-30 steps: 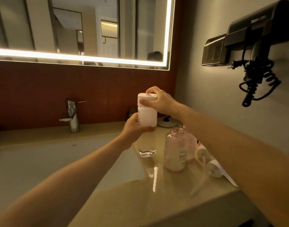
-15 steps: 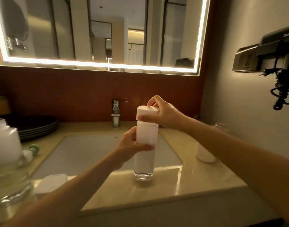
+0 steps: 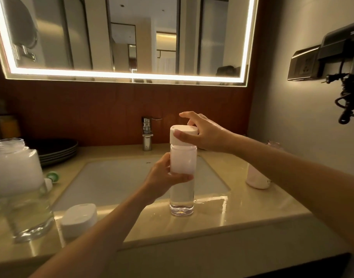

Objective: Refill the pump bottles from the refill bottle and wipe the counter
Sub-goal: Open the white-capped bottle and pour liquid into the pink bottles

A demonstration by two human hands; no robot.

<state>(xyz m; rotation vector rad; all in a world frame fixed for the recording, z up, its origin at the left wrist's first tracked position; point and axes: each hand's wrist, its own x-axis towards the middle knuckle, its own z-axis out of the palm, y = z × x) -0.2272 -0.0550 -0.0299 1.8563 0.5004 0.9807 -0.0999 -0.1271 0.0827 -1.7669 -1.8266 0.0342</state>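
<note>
**Item:** tall bottle (image 3: 181, 197), clear below, white-banded above, with a flat white cap (image 3: 184, 130).

**Location:** it stands on the counter (image 3: 242, 213), base on the stone at the front rim of the sink (image 3: 116, 181).

**Long axis:** vertical, no visible tilt.

**Left hand (image 3: 162, 177):** you reach in from the left and curl your fingers and thumb round the body at about mid-height. This hand braces the bottle.

**Right hand (image 3: 206, 135):** you reach in from the right and pinch the rim of the cap between your thumb and fingers. Your index finger is raised off it.

**Governing relation:** the cap sits directly above your left grip, on the same upright line. Any turn of the cap therefore runs about that line, and any lift goes straight up. The right hand already has the cap, so that move is likely its job. Whether the cap is threaded on or loose cannot be told.

**Neighbours:**
- An open wide-necked bottle (image 3: 17, 177) stands well apart at the far left, on your left hand's side.
- A loose white lid (image 3: 79, 219) lies on the counter between that bottle and the tall bottle.
- A further bottle (image 3: 256, 180) stands to the right, partly behind your right forearm.

**Risk (judged):** the counter near the base looks glossy, possibly wet, so keep the left grip firm.
</note>
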